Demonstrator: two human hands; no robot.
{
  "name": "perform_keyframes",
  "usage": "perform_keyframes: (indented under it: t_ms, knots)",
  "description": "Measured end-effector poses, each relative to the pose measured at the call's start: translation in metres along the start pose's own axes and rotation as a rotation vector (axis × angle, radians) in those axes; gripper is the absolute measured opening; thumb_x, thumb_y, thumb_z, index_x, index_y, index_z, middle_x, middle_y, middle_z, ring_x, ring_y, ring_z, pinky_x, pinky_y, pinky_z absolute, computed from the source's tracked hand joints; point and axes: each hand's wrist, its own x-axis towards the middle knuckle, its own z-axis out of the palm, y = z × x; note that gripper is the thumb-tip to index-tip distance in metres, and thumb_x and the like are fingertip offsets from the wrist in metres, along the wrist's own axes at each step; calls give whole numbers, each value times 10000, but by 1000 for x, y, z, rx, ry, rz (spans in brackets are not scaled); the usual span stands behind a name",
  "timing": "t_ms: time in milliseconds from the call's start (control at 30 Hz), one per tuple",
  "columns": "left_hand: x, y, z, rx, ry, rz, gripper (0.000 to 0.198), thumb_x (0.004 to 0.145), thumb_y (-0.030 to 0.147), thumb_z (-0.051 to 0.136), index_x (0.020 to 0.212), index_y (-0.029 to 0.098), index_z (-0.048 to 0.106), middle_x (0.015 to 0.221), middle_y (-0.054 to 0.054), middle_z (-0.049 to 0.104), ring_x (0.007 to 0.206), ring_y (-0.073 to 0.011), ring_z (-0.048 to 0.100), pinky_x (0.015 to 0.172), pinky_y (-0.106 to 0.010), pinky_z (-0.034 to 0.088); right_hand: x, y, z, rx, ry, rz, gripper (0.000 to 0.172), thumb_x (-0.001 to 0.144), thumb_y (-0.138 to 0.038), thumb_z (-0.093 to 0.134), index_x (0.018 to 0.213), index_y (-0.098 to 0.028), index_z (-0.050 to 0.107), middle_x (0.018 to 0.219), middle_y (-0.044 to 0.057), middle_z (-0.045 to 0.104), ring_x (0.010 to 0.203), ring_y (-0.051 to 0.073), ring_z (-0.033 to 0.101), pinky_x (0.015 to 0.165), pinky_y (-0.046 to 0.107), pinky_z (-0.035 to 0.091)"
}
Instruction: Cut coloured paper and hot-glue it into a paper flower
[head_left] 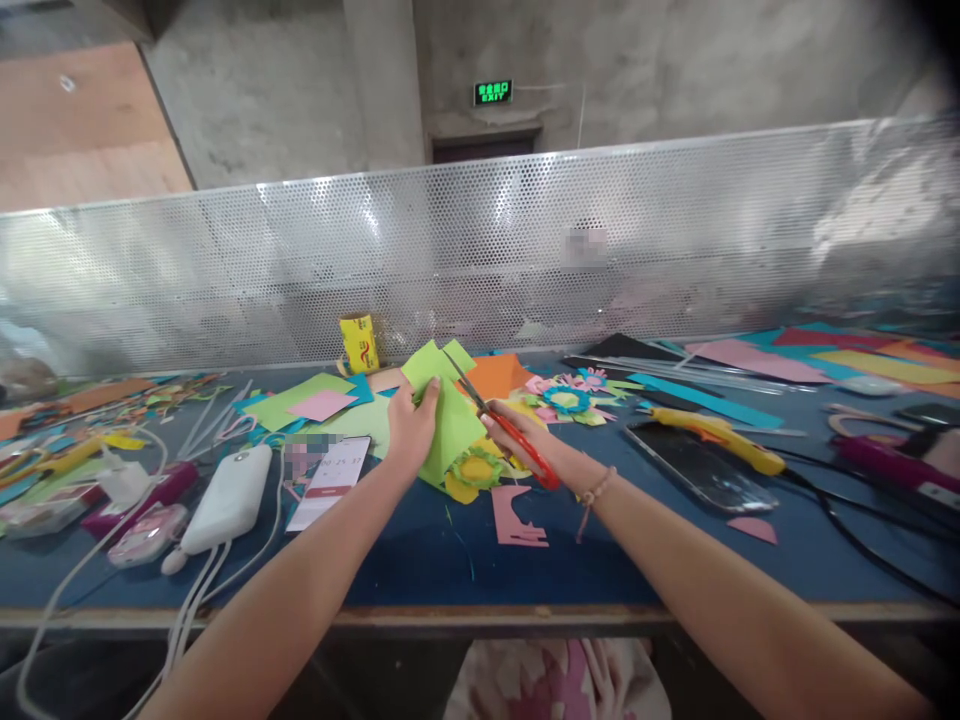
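My left hand (pixel 414 420) pinches a sheet of light green paper (pixel 452 425) above the middle of the table. Red-handled scissors (pixel 517 440) are in my right hand (pixel 544 438), their blades (pixel 466 380) pointing up and left against the green paper. Whether the blades are parted is hard to make out. Below the sheet lies a yellow and green paper flower (pixel 475 468). A blue and pink paper flower (pixel 566 398) rests to the right of the scissors. Close in front of my hands is a cut pink paper scrap (pixel 516 516).
A phone with a lit screen (pixel 330 485) and a white power bank (pixel 229 498) with cables lie left. On the right, a yellow glue gun (pixel 712 440) rests across a dark phone (pixel 697 468). Coloured sheets (pixel 757 358) lie farther back before a perforated metal screen (pixel 465 250).
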Motion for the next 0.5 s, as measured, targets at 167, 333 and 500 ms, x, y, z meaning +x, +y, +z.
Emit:
perform_keyframes:
  t_ms: [167, 333, 500]
  knots:
    - [-9, 7, 4, -57, -68, 16, 324, 769, 435, 527, 880, 152, 641, 901, -81, 669, 851, -219, 595, 729, -289, 430, 0, 2, 2, 45, 14, 10, 357, 787, -545, 432, 856, -198, 480, 576, -27, 426, 503, 114, 420, 460, 256, 338]
    - [-9, 9, 4, -65, -66, 15, 297, 764, 412, 543, 867, 153, 646, 886, -77, 673, 831, -211, 598, 717, -275, 430, -2, -2, 3, 64, 3, -13, 329, 799, -533, 418, 794, -205, 439, 548, -40, 421, 481, 105, 408, 463, 253, 330]
    - [-9, 10, 3, -54, -73, -19, 314, 755, 429, 544, 845, 144, 643, 818, -65, 669, 763, -197, 595, 663, -265, 434, -2, -4, 4, 47, 12, -14, 334, 804, -532, 419, 749, -202, 410, 540, -48, 414, 471, 89, 399, 469, 236, 323]
